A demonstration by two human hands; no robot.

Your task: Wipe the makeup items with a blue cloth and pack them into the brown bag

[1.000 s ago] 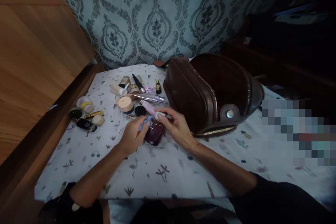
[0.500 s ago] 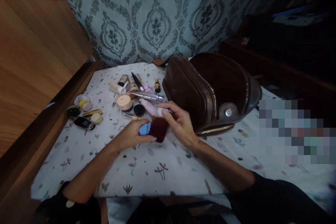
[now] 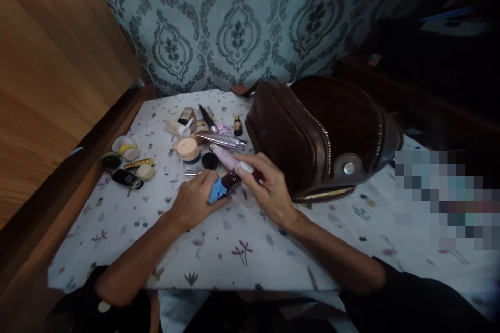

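Observation:
A dark reddish-brown bottle (image 3: 231, 180) with a white cap (image 3: 244, 167) is held tilted between both hands, just above the table. My right hand (image 3: 273, 190) grips it at the cap end, thumb and fingers closed. My left hand (image 3: 195, 200) is closed around a crumpled blue cloth (image 3: 217, 190), which presses against the bottle's other end. Just beyond lie a pink tube (image 3: 224, 156), a round black container (image 3: 210, 161), a beige-lidded jar (image 3: 188, 150) and a shiny silver tube (image 3: 226, 140).
A brown leather bag (image 3: 279, 132) stands right of the cosmetics. A small dark bottle (image 3: 238, 126) is near it. At left are a black bottle (image 3: 127, 178), a gold tube (image 3: 139, 163) and a cream sponge (image 3: 146, 172). A wooden cabinet (image 3: 58, 62) borders the patterned tablecloth (image 3: 211, 265).
The bottle has turned in my hands, so its broad side no longer faces me. My left hand has rolled over with the blue cloth. The view has shifted slightly.

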